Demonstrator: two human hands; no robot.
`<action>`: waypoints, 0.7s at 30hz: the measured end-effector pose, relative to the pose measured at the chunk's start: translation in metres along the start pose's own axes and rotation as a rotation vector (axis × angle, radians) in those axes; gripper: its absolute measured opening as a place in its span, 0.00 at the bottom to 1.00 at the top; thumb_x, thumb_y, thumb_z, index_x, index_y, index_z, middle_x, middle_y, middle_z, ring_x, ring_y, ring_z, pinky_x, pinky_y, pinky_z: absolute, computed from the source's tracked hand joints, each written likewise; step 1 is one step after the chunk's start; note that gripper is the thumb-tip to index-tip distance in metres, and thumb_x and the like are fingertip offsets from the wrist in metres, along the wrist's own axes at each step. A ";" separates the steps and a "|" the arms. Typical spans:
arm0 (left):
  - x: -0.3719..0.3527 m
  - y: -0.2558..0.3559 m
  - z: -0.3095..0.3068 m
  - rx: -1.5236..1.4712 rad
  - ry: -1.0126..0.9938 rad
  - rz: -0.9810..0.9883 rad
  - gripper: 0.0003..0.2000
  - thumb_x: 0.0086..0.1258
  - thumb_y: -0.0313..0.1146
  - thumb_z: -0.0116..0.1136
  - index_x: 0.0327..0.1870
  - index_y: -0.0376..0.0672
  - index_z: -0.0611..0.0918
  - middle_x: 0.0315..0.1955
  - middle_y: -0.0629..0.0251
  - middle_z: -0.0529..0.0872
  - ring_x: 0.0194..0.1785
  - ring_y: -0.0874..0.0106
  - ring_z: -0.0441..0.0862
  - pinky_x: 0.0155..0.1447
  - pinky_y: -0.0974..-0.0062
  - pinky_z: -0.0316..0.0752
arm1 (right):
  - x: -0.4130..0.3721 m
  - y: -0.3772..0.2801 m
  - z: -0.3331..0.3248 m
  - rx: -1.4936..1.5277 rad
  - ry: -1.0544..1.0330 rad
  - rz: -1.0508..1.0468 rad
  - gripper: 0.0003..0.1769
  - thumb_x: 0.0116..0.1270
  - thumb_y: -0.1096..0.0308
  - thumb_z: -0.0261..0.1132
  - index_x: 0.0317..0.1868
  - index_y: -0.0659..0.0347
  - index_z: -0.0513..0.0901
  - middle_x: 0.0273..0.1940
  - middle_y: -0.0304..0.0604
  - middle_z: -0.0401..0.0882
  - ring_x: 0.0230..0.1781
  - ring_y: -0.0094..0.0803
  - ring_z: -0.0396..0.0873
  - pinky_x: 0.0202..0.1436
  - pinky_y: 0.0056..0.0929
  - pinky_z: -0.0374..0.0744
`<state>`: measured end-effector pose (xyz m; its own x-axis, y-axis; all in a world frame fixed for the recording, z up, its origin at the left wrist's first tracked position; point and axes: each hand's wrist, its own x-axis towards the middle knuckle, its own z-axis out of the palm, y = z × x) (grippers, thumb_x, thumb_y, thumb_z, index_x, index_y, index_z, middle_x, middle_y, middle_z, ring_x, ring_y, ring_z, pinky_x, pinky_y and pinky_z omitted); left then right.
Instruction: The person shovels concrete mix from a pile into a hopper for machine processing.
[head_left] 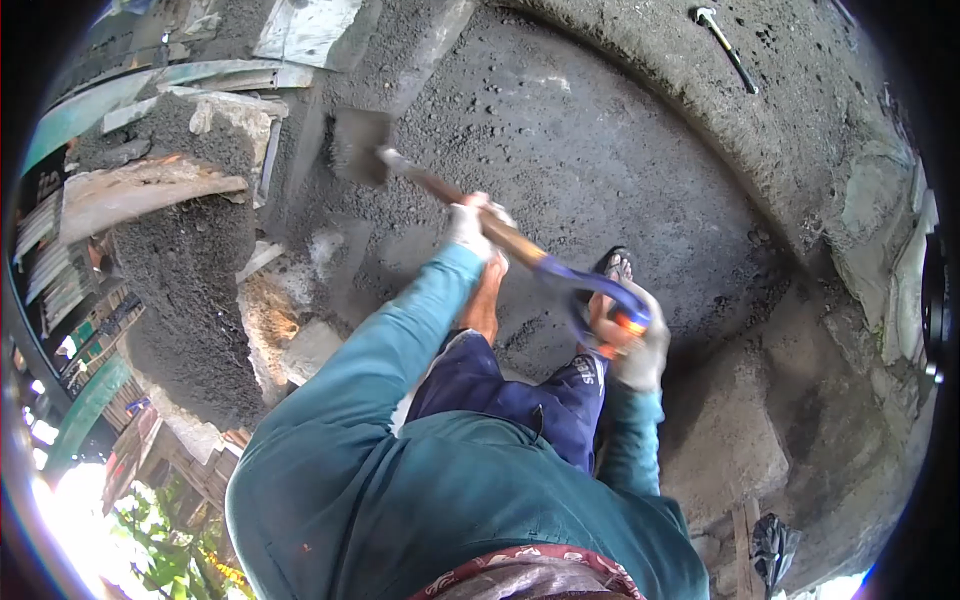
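Note:
A shovel slants across the middle of the head view, its flat blade at the upper left over dark, crumbly grey mix on the ground. Gloved in white, my left hand wraps round the wooden shaft about halfway along. My right hand, in a white glove too, is closed on the blue and orange D-shaped grip at the shovel's end. Both the blade and the grip are slightly blurred.
My sandalled foot stands on the grey floor just beyond the grip. A hammer lies on the raised ledge at the upper right. Broken boards and slabs crowd the left. A black plastic bag hangs by a post at the lower right.

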<state>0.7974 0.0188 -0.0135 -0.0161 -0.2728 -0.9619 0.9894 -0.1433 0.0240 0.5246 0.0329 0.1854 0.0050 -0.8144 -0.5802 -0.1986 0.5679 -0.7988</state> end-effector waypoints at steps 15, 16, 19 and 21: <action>0.089 -0.090 -0.019 0.437 0.107 -0.132 0.08 0.67 0.30 0.55 0.34 0.48 0.67 0.16 0.64 0.69 0.18 0.62 0.72 0.25 0.53 0.72 | -0.015 0.053 -0.022 0.326 0.001 0.231 0.10 0.61 0.75 0.63 0.43 0.66 0.82 0.29 0.33 0.77 0.25 0.21 0.76 0.28 0.22 0.77; 0.114 -0.044 -0.046 0.416 0.036 -0.028 0.08 0.66 0.30 0.54 0.38 0.46 0.68 0.19 0.59 0.72 0.19 0.58 0.72 0.26 0.52 0.72 | -0.014 0.058 0.014 0.283 -0.081 0.249 0.08 0.63 0.74 0.63 0.43 0.63 0.80 0.28 0.31 0.74 0.22 0.20 0.73 0.26 0.20 0.74; 0.049 -0.007 -0.054 0.397 -0.115 0.018 0.08 0.68 0.35 0.53 0.29 0.47 0.69 0.17 0.64 0.71 0.20 0.64 0.71 0.26 0.57 0.72 | -0.055 0.021 0.034 0.309 -0.200 0.100 0.26 0.62 0.60 0.69 0.57 0.64 0.77 0.35 0.44 0.82 0.32 0.37 0.83 0.39 0.34 0.83; 0.017 -0.037 -0.042 0.236 -0.204 -0.069 0.14 0.69 0.39 0.52 0.22 0.49 0.69 0.18 0.68 0.71 0.21 0.66 0.71 0.29 0.59 0.72 | -0.060 -0.007 -0.007 -0.361 -0.170 -0.375 0.32 0.60 0.57 0.72 0.60 0.66 0.76 0.38 0.46 0.84 0.37 0.38 0.85 0.42 0.36 0.84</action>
<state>0.7664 0.0591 -0.0416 -0.1338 -0.4362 -0.8899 0.9247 -0.3778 0.0462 0.5193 0.0766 0.2267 0.2930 -0.9054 -0.3073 -0.4761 0.1405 -0.8681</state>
